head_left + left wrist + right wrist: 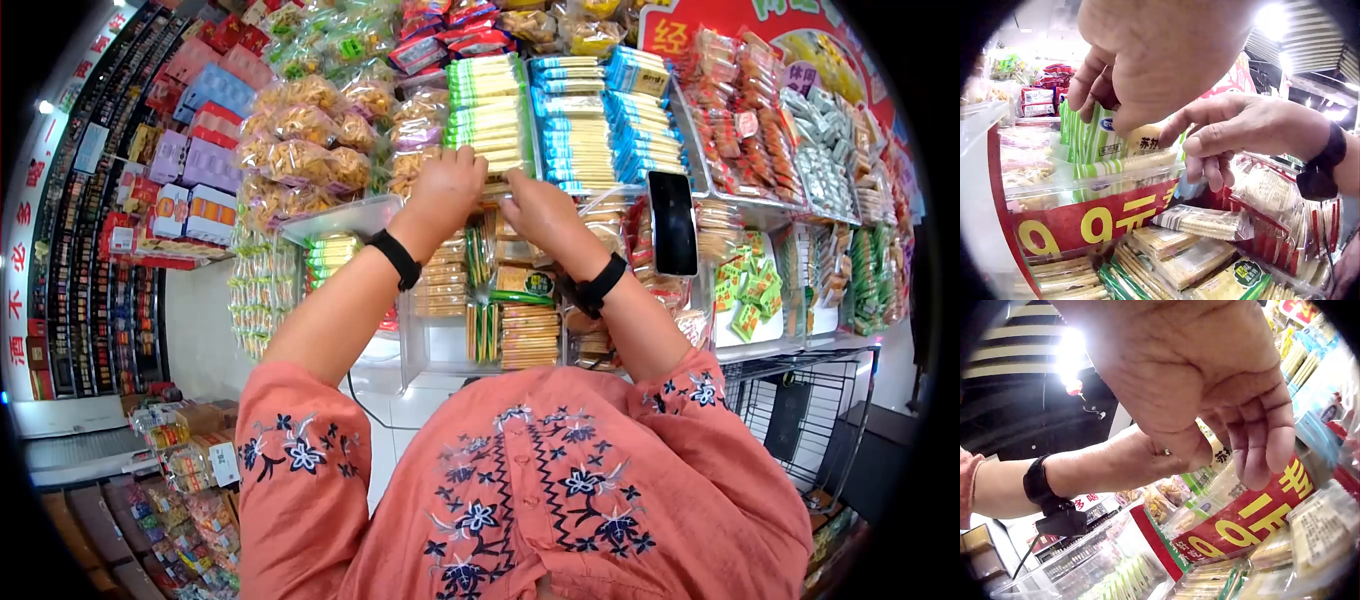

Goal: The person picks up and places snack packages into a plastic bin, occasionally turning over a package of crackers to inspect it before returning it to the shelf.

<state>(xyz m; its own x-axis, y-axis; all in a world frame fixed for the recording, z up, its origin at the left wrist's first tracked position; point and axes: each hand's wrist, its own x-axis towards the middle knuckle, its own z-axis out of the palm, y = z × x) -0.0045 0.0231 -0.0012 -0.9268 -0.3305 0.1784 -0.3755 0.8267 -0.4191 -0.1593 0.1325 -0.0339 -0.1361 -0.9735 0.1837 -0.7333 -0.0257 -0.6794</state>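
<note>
In the left wrist view, my left hand [1166, 56] reaches over a green-and-white striped cracker packet [1100, 140] standing at the front of its bin. The thumb lies in front of this packet and the fingers behind, pinching its top. My right hand [1241, 128] is close beside it, index fingertip right at the packet's right edge, the other fingers loosely bent and holding nothing. From the head view, both hands meet at the near end of a row of yellow-green cracker packets [487, 105]. The left fingertips are partly hidden there.
A red price strip [1104, 222] fronts the bin. Below are lower bins of biscuit packs [530, 335]. Blue cracker packets [577, 150] fill the bin to the right, bagged snacks [310, 150] lie left. A phone [672, 222] stands at right, above a wire cart [800, 420].
</note>
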